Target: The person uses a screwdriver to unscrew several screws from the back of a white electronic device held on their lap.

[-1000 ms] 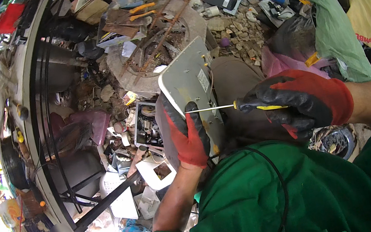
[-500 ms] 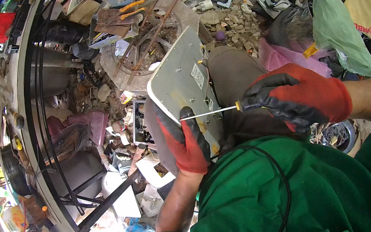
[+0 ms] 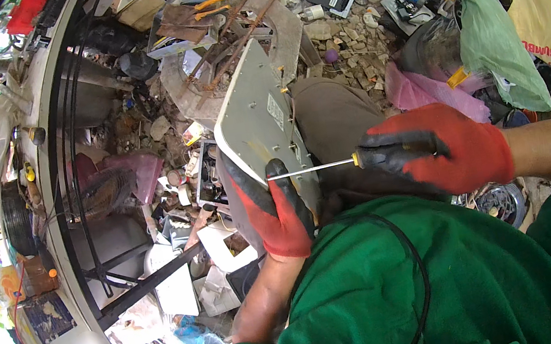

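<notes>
Held upright over my lap is a flat grey-white panel [image 3: 254, 121] with rounded corners, a small printed label and several little screws or studs on its face. My left hand [image 3: 282, 221], in a red and black work glove, grips its near lower edge, with the thumb on the face and the other fingers partly hidden behind. My right hand [image 3: 455, 147], gloved the same way, is closed around the dark handle of a screwdriver [image 3: 321, 167]. The thin shaft points left, and its tip is at the panel's near edge beside my left thumb.
A stone-like polygonal block [image 3: 285, 48] with rusty rods and orange-handled pliers [image 3: 213, 7] stands ahead. Rubble and scrap cover the ground. A black metal frame [image 3: 153, 288] runs along the left. Green [image 3: 495, 36], yellow [image 3: 547, 21] and pink [image 3: 424, 87] plastic bags lie at right.
The panel has turned to show its face more narrowly. My right fingers have wrapped further round the screwdriver handle. The tip stays by my left thumb, and the whole view has shifted slightly.
</notes>
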A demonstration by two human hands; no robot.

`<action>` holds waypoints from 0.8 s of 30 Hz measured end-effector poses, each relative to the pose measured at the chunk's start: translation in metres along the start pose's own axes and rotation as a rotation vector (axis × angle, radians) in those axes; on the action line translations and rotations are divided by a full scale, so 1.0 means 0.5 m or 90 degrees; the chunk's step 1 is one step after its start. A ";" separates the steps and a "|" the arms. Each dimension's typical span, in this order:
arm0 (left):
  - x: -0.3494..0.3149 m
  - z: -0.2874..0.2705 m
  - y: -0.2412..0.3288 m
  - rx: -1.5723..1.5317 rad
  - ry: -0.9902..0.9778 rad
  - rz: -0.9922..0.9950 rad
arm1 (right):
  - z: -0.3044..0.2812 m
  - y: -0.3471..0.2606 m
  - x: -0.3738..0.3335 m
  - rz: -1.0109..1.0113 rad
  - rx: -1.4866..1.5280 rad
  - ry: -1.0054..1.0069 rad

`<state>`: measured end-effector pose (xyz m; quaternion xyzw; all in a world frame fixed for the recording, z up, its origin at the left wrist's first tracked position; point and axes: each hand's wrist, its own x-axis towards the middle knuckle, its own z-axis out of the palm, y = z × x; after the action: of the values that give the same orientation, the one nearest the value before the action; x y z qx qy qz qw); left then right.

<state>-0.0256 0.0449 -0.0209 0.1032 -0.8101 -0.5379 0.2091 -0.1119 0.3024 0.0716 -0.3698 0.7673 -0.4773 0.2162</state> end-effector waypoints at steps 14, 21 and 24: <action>0.038 0.034 -0.023 -0.070 -0.038 -0.044 | -0.073 0.054 0.075 0.136 0.207 -0.119; 0.027 0.037 -0.042 -0.101 -0.043 -0.066 | -0.092 0.098 0.129 -0.112 0.073 -0.180; 0.013 0.021 -0.055 -0.037 -0.047 -0.065 | -0.086 0.003 0.116 0.175 0.031 -0.210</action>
<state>-0.0376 0.0402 -0.0480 0.1184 -0.7948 -0.5747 0.1547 -0.1787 0.2823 0.0910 -0.3291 0.7533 -0.3945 0.4106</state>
